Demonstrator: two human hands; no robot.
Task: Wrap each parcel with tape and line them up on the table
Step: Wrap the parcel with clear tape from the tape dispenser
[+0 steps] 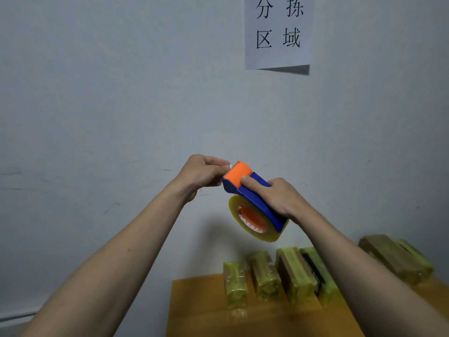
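Wall [121, 105] sign [277, 32] (parcels [264, 278] below)

A pale grey-blue wall [109, 93] fills most of the view, scuffed with faint dark marks. A white paper sign [277, 32] with 4 black characters hangs on it. Below stands a brown table [199, 305].

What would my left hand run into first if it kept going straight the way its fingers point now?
The left hand points right, its fingertips at the orange cutter end of the tape dispenser, which the right hand grips. So it would meet that orange end almost at once; they look already touching, though depth is hard to judge.
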